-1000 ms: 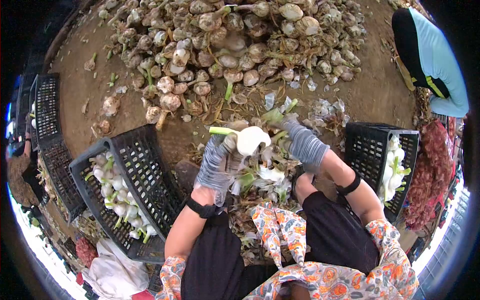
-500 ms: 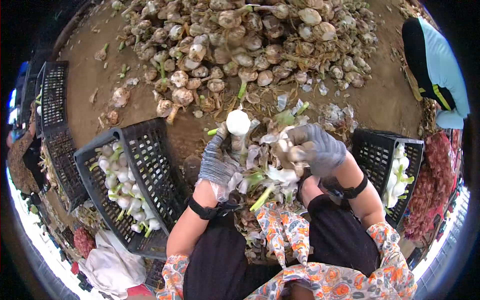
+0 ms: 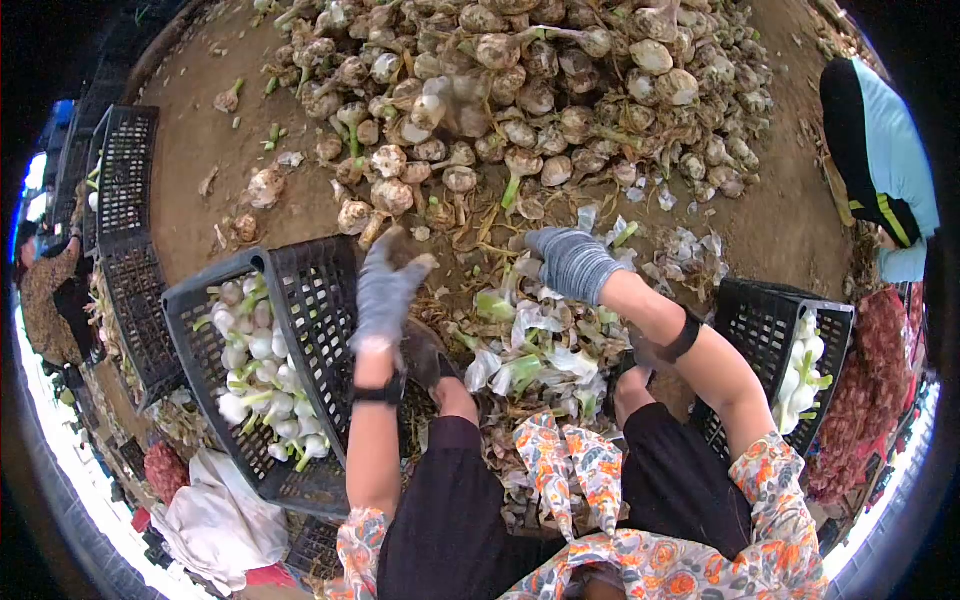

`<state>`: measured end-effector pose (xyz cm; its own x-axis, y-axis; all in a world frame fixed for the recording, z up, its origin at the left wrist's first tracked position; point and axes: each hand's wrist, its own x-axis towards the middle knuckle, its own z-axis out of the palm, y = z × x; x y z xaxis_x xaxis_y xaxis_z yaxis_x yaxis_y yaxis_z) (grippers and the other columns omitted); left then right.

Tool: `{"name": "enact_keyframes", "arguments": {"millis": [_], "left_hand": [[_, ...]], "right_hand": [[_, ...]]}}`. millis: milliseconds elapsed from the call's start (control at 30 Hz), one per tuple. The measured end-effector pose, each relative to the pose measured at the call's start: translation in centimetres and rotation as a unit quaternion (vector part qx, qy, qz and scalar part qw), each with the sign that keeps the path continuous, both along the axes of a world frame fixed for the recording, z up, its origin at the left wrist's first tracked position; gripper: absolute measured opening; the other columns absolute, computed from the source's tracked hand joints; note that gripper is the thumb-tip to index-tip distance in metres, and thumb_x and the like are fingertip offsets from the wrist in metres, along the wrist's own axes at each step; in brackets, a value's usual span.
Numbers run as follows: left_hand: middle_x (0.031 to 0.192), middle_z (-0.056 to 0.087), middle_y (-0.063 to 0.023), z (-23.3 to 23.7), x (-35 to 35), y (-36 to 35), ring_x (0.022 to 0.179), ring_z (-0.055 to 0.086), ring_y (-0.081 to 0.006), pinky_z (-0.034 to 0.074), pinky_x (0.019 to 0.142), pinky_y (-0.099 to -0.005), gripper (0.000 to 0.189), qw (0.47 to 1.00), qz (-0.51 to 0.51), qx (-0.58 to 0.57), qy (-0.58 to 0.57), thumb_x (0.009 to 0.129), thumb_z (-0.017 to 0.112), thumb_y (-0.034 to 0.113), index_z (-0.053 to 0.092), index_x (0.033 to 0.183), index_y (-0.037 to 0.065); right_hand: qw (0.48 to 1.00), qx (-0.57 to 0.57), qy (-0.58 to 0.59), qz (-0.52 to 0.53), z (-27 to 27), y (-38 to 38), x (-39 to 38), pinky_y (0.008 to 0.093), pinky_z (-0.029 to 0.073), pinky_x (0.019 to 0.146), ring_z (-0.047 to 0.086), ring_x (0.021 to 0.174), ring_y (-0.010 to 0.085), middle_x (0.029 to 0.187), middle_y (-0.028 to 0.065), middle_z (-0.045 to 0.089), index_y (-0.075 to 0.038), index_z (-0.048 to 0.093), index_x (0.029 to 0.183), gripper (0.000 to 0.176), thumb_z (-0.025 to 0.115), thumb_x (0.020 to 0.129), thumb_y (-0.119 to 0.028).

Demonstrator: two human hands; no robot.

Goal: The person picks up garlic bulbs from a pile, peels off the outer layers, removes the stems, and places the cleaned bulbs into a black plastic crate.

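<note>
Well over on the far left, empty black plastic crates [image 3: 125, 185] stand on edge, their lattice walls showing, with another person's patterned sleeve [image 3: 48, 300] beside them. Nearer in, a tilted black lattice crate [image 3: 318, 300] holds peeled garlic bulbs [image 3: 255, 365], smooth, white and round, with short green stem stubs. A crumpled white cloth [image 3: 225, 525] lies at its near corner.

The left hand [image 3: 385, 285], in a grey knitted glove and blurred, hovers over the right wall of that crate with its fingers spread loose and nothing in its grasp; a black strap [image 3: 378, 392] rings the wrist.

Between the knees lies a heap of garlic peels [image 3: 530, 345], papery, pale and curled, mixed with green leaf scraps. The right hand [image 3: 572, 262], gloved alike, rests knuckles up at the far edge of that heap, fingertips turned down into the scraps; whether it grips anything I cannot tell.

Beyond both hands, a broad pile of unpeeled garlic [image 3: 540, 90] covers the brown dirt floor [image 3: 195, 150], its bulbs earthy, rough-skinned and knobbly.

To the right, a second black crate [image 3: 745, 310] holds more white bulbs [image 3: 800, 370]. A red mesh sack [image 3: 870, 385] lies just beside it, and a co-worker's light blue sleeve [image 3: 890, 150] shows at the far right.
</note>
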<state>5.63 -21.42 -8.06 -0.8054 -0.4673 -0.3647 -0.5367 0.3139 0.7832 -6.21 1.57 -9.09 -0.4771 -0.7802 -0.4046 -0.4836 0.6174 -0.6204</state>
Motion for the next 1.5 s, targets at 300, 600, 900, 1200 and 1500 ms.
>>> {"name": "enact_keyframes", "arguments": {"millis": [300, 600, 900, 1200, 1500], "left_hand": [[0.120, 0.047, -0.0239, -8.6, -3.1, 2.3, 0.107, 0.049, -0.0360, 0.041, 0.091, -0.0387, 0.072, 0.940, -0.130, -0.315, -0.005, 0.065, 0.075, 0.021, 0.042, 0.125, 0.003], [0.112, 0.056, -0.0154, 2.5, -1.6, 9.4, 0.097, 0.058, -0.0248, 0.045, 0.087, -0.0339, 0.060, 0.962, -0.169, -0.148, 0.158, 0.064, 0.077, 0.011, 0.049, 0.116, 0.002], [0.110, 0.057, -0.0094, 2.6, -1.2, 10.6, 0.101, 0.056, -0.0202, 0.044, 0.091, -0.0322, 0.060, 0.944, -0.072, 0.264, 0.184, 0.067, 0.078, 0.014, 0.049, 0.118, 0.000], [0.114, 0.054, -0.0108, 3.7, -1.3, 11.1, 0.105, 0.053, -0.0193, 0.043, 0.093, -0.0326, 0.065, 0.825, 0.036, 0.553, 0.113, 0.068, 0.077, 0.024, 0.047, 0.121, 0.002], [0.117, 0.053, -0.0099, 2.2, -1.2, 11.1, 0.105, 0.052, -0.0192, 0.042, 0.093, -0.0344, 0.059, 0.926, -0.050, 0.286, 0.241, 0.071, 0.075, 0.016, 0.047, 0.121, 0.002]], "right_hand": [[0.978, -0.075, -0.107, -0.165, -4.0, -1.7, 1.0, 0.0414, 0.046, 0.079, 0.058, 0.091, 0.0370, 0.098, 0.0221, 0.061, -0.002, 0.055, 0.110, 0.053, 0.059, 0.079, -0.044], [0.887, -0.246, -0.207, -0.332, 1.4, 1.2, 1.2, 0.0305, 0.047, 0.067, 0.054, 0.073, 0.0151, 0.084, 0.0116, 0.063, 0.004, 0.057, 0.099, 0.035, 0.065, 0.082, -0.025], [0.908, -0.240, -0.183, -0.293, 2.1, 4.6, 1.5, 0.0298, 0.045, 0.063, 0.052, 0.071, 0.0131, 0.078, 0.0082, 0.059, 0.003, 0.058, 0.092, 0.026, 0.061, 0.084, -0.022], [0.889, -0.259, -0.245, -0.288, 4.7, 5.9, 1.4, 0.0283, 0.046, 0.075, 0.056, 0.082, 0.0124, 0.088, 0.0073, 0.063, 0.001, 0.059, 0.102, 0.026, 0.059, 0.084, -0.018], [0.864, -0.207, -0.282, -0.363, 4.0, 4.5, 1.6, 0.0288, 0.044, 0.055, 0.055, 0.063, 0.0128, 0.067, 0.0087, 0.061, 0.005, 0.062, 0.088, 0.031, 0.067, 0.077, -0.024]]}}
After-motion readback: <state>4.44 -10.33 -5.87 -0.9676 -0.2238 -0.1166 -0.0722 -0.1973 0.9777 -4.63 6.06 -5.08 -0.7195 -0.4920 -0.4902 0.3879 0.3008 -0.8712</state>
